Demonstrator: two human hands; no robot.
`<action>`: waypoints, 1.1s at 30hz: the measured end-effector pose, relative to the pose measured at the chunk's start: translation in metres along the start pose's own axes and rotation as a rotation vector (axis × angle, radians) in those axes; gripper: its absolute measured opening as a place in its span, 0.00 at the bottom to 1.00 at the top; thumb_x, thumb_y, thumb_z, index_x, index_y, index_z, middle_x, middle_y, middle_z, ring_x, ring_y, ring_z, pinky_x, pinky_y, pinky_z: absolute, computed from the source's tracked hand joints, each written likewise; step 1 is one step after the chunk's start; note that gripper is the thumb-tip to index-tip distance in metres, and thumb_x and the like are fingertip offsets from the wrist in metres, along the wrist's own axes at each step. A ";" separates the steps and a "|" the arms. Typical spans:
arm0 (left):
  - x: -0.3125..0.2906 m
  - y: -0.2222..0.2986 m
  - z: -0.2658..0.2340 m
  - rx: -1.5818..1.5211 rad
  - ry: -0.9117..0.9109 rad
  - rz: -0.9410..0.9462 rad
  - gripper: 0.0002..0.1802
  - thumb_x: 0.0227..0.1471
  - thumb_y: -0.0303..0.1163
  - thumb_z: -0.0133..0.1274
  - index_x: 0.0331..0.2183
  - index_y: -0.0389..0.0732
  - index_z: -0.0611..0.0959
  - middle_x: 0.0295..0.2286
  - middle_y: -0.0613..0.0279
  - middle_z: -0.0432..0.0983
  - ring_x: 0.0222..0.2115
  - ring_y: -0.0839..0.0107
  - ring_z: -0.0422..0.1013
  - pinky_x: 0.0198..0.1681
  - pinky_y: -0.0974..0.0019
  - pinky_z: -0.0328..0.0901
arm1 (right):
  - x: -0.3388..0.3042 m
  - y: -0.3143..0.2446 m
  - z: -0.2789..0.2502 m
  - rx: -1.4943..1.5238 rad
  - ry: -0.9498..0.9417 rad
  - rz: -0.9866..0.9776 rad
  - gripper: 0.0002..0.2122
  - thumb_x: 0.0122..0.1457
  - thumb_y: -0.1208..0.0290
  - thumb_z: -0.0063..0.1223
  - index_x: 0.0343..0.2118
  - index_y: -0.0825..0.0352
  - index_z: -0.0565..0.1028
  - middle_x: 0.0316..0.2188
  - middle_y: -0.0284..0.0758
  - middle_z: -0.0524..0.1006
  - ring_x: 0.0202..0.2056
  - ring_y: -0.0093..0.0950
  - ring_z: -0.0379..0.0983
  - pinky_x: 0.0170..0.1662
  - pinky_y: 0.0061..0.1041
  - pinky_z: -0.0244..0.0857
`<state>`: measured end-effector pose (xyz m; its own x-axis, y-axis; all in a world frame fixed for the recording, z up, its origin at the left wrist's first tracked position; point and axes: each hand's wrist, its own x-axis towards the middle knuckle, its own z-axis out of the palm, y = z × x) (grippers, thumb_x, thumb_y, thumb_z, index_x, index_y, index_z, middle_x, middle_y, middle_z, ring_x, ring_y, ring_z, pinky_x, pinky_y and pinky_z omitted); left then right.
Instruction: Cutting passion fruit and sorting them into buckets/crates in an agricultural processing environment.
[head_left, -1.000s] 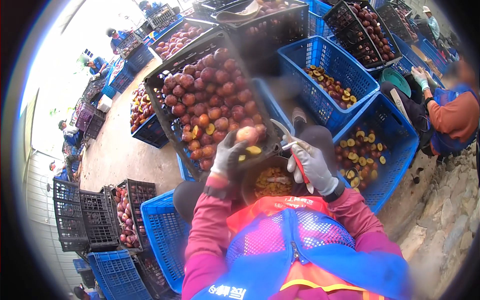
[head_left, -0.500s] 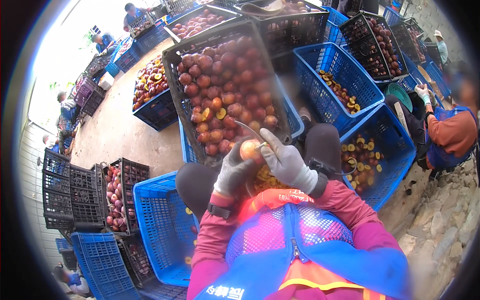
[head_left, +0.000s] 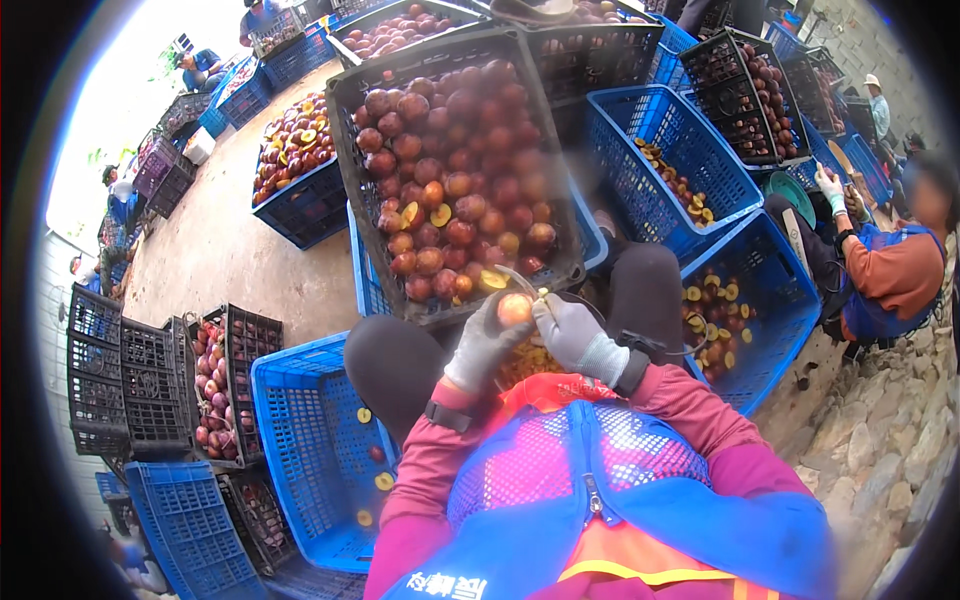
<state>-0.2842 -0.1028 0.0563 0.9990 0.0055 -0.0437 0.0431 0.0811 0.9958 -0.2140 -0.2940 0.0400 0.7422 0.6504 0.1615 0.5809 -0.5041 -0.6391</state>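
Note:
My left hand [head_left: 480, 345], in a grey glove, is closed around a reddish plum [head_left: 515, 309] above my lap. My right hand [head_left: 572, 334], gloved too, grips a small knife with a thin curved blade [head_left: 517, 277], which sticks out over the top of the plum. Close to the blade's tip shows a yellow cut plum piece [head_left: 493, 280]; whether it touches the blade I cannot tell. Just beyond my hands a black crate [head_left: 343, 160] full of whole plums [head_left: 455, 185] tilts toward me, with a few cut pieces among them. Yellow pieces [head_left: 528, 362] lie below my hands, partly hidden.
At my left stands a blue crate [head_left: 300, 440] holding a few plum halves. Two blue crates with cut plums [head_left: 718, 325] stand at my right, beside a seated co-worker [head_left: 890, 270]. Black crates [head_left: 150, 380] are stacked at far left. Other people sit farther off.
Both hands and the plum have come slightly lower, nearer my lap. A yellow piece now shows by the blade tip. The co-worker's hand at right has risen a little. The view has shifted slightly.

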 end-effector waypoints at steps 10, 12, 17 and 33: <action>0.007 -0.006 0.011 -0.239 -0.015 -0.139 0.28 0.62 0.42 0.64 0.57 0.36 0.79 0.49 0.62 0.78 0.49 0.73 0.74 0.57 0.62 0.69 | -0.007 -0.001 -0.033 -0.119 0.093 -0.025 0.16 0.71 0.60 0.50 0.55 0.64 0.69 0.24 0.45 0.80 0.20 0.49 0.78 0.26 0.51 0.72; 0.009 -0.004 0.023 -0.036 0.091 -0.067 0.28 0.60 0.40 0.66 0.57 0.36 0.79 0.49 0.61 0.78 0.49 0.71 0.74 0.56 0.61 0.70 | -0.006 0.008 -0.041 -0.151 0.107 -0.121 0.20 0.71 0.60 0.53 0.60 0.66 0.69 0.21 0.44 0.80 0.20 0.48 0.78 0.24 0.49 0.71; 0.003 -0.003 0.043 0.656 0.430 0.272 0.33 0.56 0.36 0.70 0.58 0.34 0.76 0.49 0.53 0.78 0.50 0.60 0.76 0.58 0.58 0.70 | -0.003 0.038 -0.032 -0.175 0.153 -0.204 0.24 0.71 0.61 0.54 0.64 0.69 0.69 0.19 0.44 0.79 0.20 0.46 0.78 0.23 0.46 0.70; -0.018 0.064 0.040 -0.821 0.128 0.100 0.27 0.68 0.34 0.59 0.63 0.36 0.74 0.56 0.53 0.76 0.54 0.58 0.75 0.60 0.52 0.72 | -0.038 -0.035 -0.068 0.252 0.202 -0.255 0.11 0.73 0.65 0.53 0.50 0.65 0.76 0.26 0.48 0.80 0.30 0.51 0.81 0.32 0.44 0.73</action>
<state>-0.2991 -0.1380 0.1241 0.9870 0.1600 -0.0166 -0.1150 0.7743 0.6223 -0.2401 -0.3399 0.1073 0.6505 0.5991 0.4668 0.6732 -0.1702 -0.7196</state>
